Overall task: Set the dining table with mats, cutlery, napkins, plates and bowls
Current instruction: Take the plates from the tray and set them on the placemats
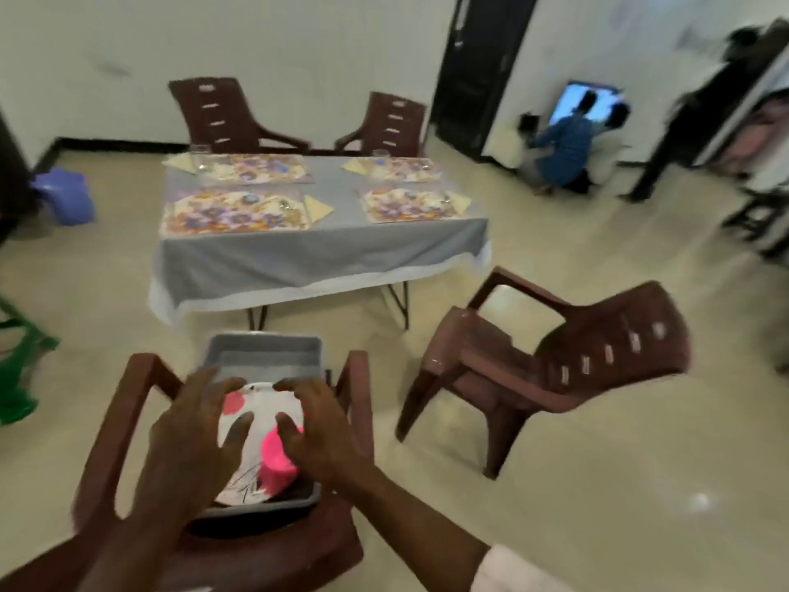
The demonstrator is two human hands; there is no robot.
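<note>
1. At 9 o'clock in the view stands part of a green plastic chair (21,356), with a lilac plastic stool (64,196) on the floor at 10 o'clock.
2. The left hand (192,437) hovers over the left half of a white round plate with red flower print (260,414). Its fingers (232,393) are spread and straight and hold nothing; blur hides whether they touch.
3. The plate lies in a grey rectangular plastic tub (262,356), which sits on the seat of a near brown plastic armchair (111,420) at 6 o'clock. A pink plastic cup (277,463) stands at the plate's 5 o'clock.
4. The right hand (316,429) is at the plate's 3 o'clock, with bent fingers (286,384) over the rim and the cup. I cannot tell whether they grip.
5. At the tub's 12 o'clock is the worktop under a grey cloth (320,254). It carries four floral rectangular mats (235,211) in two rows, each with a pale yellow folded napkin (318,207) beside it. Two brown plastic chairs (222,113) stand at its far side.
6. At 3 o'clock another brown plastic armchair (555,369) stands apart from the worktop.
7. At 2 o'clock a person in blue (563,151) crouches at a lit screen (585,102).
</note>
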